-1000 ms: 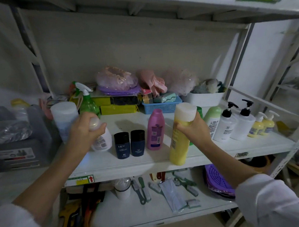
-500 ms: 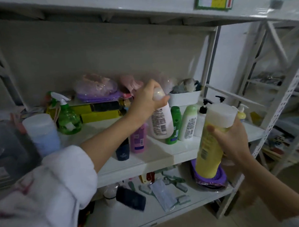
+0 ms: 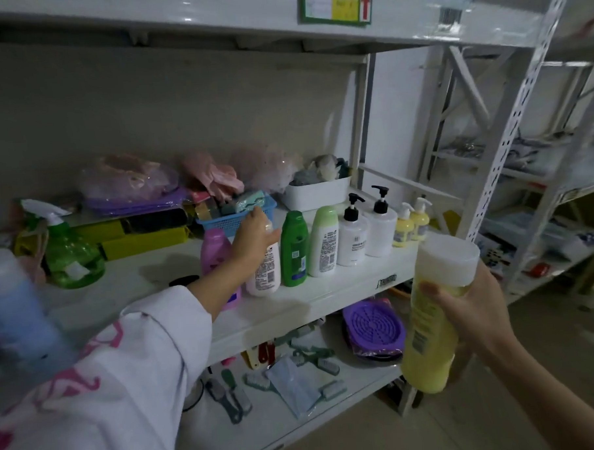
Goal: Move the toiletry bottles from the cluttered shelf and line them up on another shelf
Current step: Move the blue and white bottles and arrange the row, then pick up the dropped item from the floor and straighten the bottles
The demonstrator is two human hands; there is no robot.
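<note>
My left hand (image 3: 255, 235) grips the top of a white bottle (image 3: 265, 275) that stands on the middle shelf (image 3: 292, 303), just left of a dark green bottle (image 3: 294, 248). To the right runs a row: a light green bottle (image 3: 323, 245), two white pump bottles (image 3: 352, 237), and two small yellow pump bottles (image 3: 411, 225). A pink bottle (image 3: 215, 248) stands behind my left wrist. My right hand (image 3: 469, 305) holds a tall yellow bottle (image 3: 432, 321) with a white cap in the air, off the shelf's right front corner.
A green spray bottle (image 3: 68, 251) and a blue-white bottle (image 3: 13, 305) stand at the left. A blue basket (image 3: 234, 220), a white tub (image 3: 316, 195) and bagged items fill the back. Brushes and a purple dish (image 3: 373, 327) lie on the lower shelf. A white upright (image 3: 509, 130) stands at the right.
My left hand has carried the white bottle right and down until it stands beside the dark green bottle. The right hand with the yellow bottle has swung out to the right of the shelf.
</note>
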